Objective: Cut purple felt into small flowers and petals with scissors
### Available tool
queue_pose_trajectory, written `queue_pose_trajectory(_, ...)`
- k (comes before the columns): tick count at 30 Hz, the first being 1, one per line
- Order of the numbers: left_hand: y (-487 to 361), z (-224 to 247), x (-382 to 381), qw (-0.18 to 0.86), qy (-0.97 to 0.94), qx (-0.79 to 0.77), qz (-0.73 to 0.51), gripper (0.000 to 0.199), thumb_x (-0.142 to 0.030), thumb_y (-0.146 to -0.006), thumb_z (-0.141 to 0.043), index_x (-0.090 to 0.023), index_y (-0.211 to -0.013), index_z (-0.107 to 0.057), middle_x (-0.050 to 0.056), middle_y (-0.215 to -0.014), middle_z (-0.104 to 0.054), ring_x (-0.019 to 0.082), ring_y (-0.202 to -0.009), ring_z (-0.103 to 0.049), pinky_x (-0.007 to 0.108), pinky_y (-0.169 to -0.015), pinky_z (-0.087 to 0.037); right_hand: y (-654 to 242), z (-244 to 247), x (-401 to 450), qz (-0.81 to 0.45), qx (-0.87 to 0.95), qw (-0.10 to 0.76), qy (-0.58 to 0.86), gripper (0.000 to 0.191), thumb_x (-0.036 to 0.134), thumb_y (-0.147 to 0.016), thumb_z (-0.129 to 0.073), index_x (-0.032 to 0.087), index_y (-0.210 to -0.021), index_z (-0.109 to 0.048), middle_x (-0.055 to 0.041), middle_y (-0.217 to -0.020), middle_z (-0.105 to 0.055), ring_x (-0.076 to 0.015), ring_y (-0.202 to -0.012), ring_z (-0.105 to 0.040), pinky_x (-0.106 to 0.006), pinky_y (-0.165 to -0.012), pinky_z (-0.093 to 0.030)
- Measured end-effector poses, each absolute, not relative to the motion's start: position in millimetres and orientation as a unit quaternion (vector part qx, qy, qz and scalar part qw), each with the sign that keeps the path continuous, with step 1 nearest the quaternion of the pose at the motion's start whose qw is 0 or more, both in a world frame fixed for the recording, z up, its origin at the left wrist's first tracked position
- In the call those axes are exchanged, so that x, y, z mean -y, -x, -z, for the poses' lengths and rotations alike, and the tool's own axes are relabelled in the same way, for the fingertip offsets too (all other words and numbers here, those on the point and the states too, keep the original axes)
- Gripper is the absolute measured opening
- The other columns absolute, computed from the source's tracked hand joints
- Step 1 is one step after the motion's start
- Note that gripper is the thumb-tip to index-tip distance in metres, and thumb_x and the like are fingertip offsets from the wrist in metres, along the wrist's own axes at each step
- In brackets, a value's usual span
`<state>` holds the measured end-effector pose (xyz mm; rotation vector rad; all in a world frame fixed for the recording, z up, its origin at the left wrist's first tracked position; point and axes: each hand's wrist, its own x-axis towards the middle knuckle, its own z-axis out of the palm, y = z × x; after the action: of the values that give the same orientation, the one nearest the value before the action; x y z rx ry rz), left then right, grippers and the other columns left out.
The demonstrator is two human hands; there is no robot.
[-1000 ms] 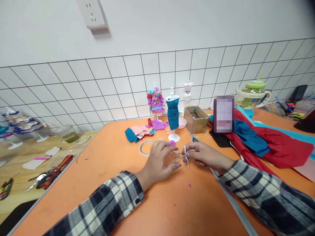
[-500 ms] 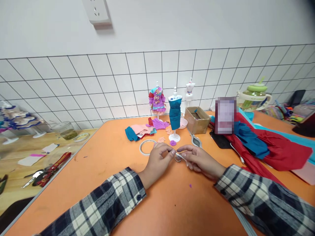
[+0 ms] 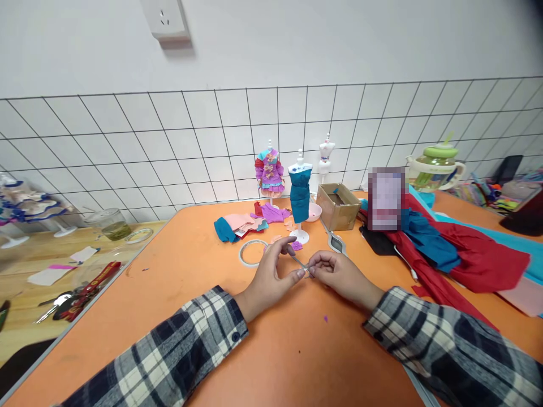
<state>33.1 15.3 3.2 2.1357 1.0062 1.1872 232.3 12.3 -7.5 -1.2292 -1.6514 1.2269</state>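
Observation:
My left hand is over the orange table, its thumb and forefinger spread apart. Its thumb tip lies close beside my right hand, whose fingers are pinched on a thin grey strip-like item. That item slants up toward the fingers of my left hand; contact there is unclear. A small ring shape shows beneath the fingertips. Just behind the hands are a purple scrap, a roll of tape and a mini dress form in teal cloth.
Behind stand a doll-size form in a purple outfit, a bare white form and a box. Cloth scraps lie left, red cloth and a phone-like screen right. Keys lie far left.
The thumb and forefinger of my left hand have spread apart, the forefinger rising. My right fingers have curled in closer around the thin item. The view has shifted slightly.

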Motion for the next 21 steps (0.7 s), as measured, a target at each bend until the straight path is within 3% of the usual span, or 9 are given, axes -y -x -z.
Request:
queue_pose_trajectory(2,-31,-6,-12,0.205,-0.821,-0.34,-0.41,0.061,-0.04,-0.077,-0.068,-0.022,-0.131,-0.045,0.01,-0.119,-0.058,0.026,-0.11,-0.052,0.04,-0.095,-0.039,-237,9,-13,-0.389,0.69,0.343,0.505,0.012,0.029,-0.075,-0.059,0.018,-0.079,-0.061,0.0018,-0.065,-0.057,-0.0105,-0.056,-0.047,-0.023,-0.053,-0.034)
queue_pose_trajectory(6,-33,-9,-5,0.041,-0.879,-0.371,-0.298,0.036,-0.046,-0.08,-0.066,-0.024,-0.108,-0.061,0.01,-0.12,-0.058,0.032,-0.119,-0.044,0.047,-0.099,-0.028,-239,5,-8,-0.266,0.772,0.28,0.504,0.012,0.022,-0.076,-0.055,0.02,-0.082,-0.065,0.0014,-0.067,-0.062,-0.0123,-0.058,-0.052,-0.024,-0.056,-0.036)
queue_pose_trajectory(9,-39,-8,0,-0.045,-0.897,-0.369,-0.24,0.017,-0.034,-0.091,-0.054,-0.022,-0.098,-0.063,0.009,-0.112,-0.064,0.03,-0.115,-0.048,0.047,-0.096,-0.025,-235,1,-3,-0.211,0.804,0.262,0.489,0.013,0.022,-0.08,-0.053,0.021,-0.081,-0.066,-0.0002,-0.072,-0.065,-0.0137,-0.063,-0.055,-0.025,-0.059,-0.037)
queue_pose_trajectory(11,-40,-7,0,-0.072,-0.903,-0.356,-0.228,0.016,-0.024,-0.094,-0.048,-0.02,-0.096,-0.063,0.008,-0.103,-0.067,0.027,-0.112,-0.051,0.046,-0.095,-0.024,-233,-1,0,-0.198,0.806,0.254,0.496,0.013,0.022,-0.08,-0.052,0.021,-0.08,-0.065,-0.0005,-0.071,-0.065,-0.0138,-0.062,-0.055,-0.026,-0.06,-0.037)
queue_pose_trajectory(17,-39,-9,-2,-0.051,-0.923,-0.336,-0.182,0.017,-0.02,-0.094,-0.045,-0.019,-0.094,-0.063,0.007,-0.093,-0.067,0.025,-0.102,-0.056,0.046,-0.091,-0.026,-230,3,3,-0.166,0.823,0.238,0.489,0.012,0.016,-0.077,-0.051,0.02,-0.079,-0.062,0.0002,-0.072,-0.064,-0.0135,-0.065,-0.056,-0.024,-0.059,-0.036)
queue_pose_trajectory(21,-43,-8,0,0.035,-0.91,-0.348,-0.221,0.015,-0.013,-0.088,-0.048,-0.017,-0.088,-0.062,0.008,-0.093,-0.066,0.024,-0.096,-0.057,0.043,-0.086,-0.034,-231,9,3,-0.088,0.841,0.249,0.473,0.007,0.016,-0.076,-0.052,0.019,-0.077,-0.059,-0.0011,-0.073,-0.064,-0.0137,-0.065,-0.055,-0.025,-0.058,-0.033)
